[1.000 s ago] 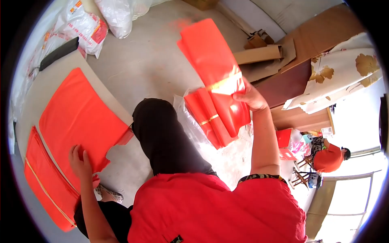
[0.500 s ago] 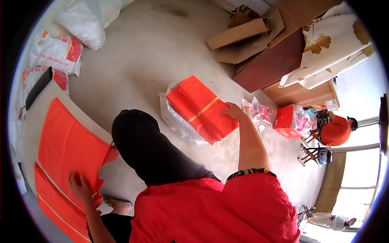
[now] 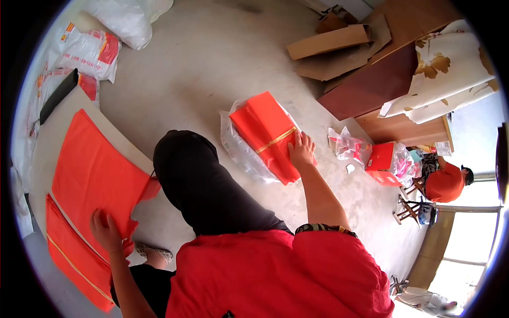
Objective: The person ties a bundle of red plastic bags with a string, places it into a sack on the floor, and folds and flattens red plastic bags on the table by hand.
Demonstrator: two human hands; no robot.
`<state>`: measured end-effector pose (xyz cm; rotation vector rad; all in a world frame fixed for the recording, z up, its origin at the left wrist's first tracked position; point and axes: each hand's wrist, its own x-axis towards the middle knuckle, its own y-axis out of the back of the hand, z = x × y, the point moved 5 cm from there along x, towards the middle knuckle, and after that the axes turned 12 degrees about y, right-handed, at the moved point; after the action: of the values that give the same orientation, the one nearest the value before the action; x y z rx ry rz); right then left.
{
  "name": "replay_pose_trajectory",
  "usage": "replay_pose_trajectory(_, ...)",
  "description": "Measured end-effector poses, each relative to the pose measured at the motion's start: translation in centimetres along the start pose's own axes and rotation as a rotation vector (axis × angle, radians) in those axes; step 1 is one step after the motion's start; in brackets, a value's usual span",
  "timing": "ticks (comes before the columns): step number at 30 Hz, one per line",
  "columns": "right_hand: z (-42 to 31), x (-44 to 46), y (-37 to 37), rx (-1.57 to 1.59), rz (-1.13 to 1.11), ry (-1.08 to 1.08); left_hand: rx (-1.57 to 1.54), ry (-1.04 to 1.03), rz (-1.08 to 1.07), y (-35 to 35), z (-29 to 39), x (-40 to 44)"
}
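My right hand (image 3: 301, 149) lies on the near right edge of a stack of red folded sheets (image 3: 259, 120), fingers stretched out over its top. A yellow band (image 3: 275, 140) runs around the stack, which sits on a clear plastic wrapper (image 3: 237, 139) on the floor. My left hand (image 3: 106, 229) rests open on a red sheet (image 3: 98, 164), spread over a pale board or tabletop. Beside that sheet lies another red bundle (image 3: 71, 249) with a yellow band along it. I cannot tell whether the red material is paper, fabric or plastic.
White printed sacks (image 3: 87, 52) stand at the upper left. Flattened cardboard (image 3: 328, 45) leans by brown furniture (image 3: 371, 82) at the upper right. A red box (image 3: 380, 156) with plastic lies farther right, near a seated person (image 3: 444, 183) and a folding stool (image 3: 408, 209).
My right hand has gone from gripping the stack's edge to lying on top with fingers spread. My left hand stays on its sheet. The view has shifted slightly.
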<state>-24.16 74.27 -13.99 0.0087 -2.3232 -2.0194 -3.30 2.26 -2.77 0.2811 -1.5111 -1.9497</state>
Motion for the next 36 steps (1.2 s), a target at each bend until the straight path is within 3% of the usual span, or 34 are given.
replay_pose_trajectory(2, -1.6, 0.0, 0.7, -0.080, 0.122, 0.153, 0.003, -0.002, 0.008, 0.2, 0.4, -0.1)
replay_pose_trajectory(5, -5.3, -0.8, -3.6, 0.425, -0.312, 0.177, -0.007, 0.001, 0.013, 0.4, 1.0, -0.1)
replay_pose_trajectory(7, -9.7, -2.8, -4.9, 0.334, -0.481, 0.251, -0.012, -0.001, 0.014, 0.3, 0.8, 0.0)
replay_pose_trajectory(10, -11.7, -6.3, -7.3, 0.129, -0.401, 0.290, 0.027, -0.029, 0.029, 0.2, 0.8, 0.0)
replay_pose_trajectory(13, -11.9, -9.3, -8.0, 0.139, -0.433, 0.316, -0.007, -0.025, 0.022, 0.3, 1.4, -0.1)
replay_pose_trajectory(17, -9.5, -14.8, -6.7, 0.042, -0.372, 0.513, 0.007, -0.004, 0.006, 0.3, 1.3, 0.1)
replay_pose_trajectory(19, -6.4, -17.7, -6.7, 0.283, -0.404, 0.448, -0.001, -0.008, 0.006, 0.2, 0.9, 0.1)
replay_pose_trajectory(21, -0.4, -21.4, -11.5, 0.291, -0.678, 0.032, -0.005, -0.004, 0.009, 0.0, 0.8, 0.0)
replay_pose_trajectory(23, 7.3, -24.3, -18.0, 0.041, -0.445, 0.083, 0.000, 0.005, 0.013, -0.1, 0.6, 0.1)
replay_pose_trajectory(25, 11.7, -23.6, -18.4, 0.556, -0.264, -0.472, 0.019, 0.014, 0.008, -0.2, 0.5, 0.2)
replay_pose_trajectory(27, 10.6, -21.4, -14.9, 1.045, -0.070, -1.033, 0.034, 0.012, -0.004, 0.1, 0.9, 0.1)
replay_pose_trajectory(28, 9.9, -19.9, -14.6, 1.168, -0.072, -1.086, 0.039, 0.014, -0.006, 0.2, 1.2, 0.1)
replay_pose_trajectory(31, 8.5, -16.2, -17.7, 0.996, -0.282, -0.788, 0.042, 0.037, -0.008, -0.1, 0.8, 0.1)
replay_pose_trajectory(36, 6.8, -15.9, -18.2, 1.043, -0.141, -0.947, 0.078, 0.024, -0.008, -0.2, 0.3, 0.3)
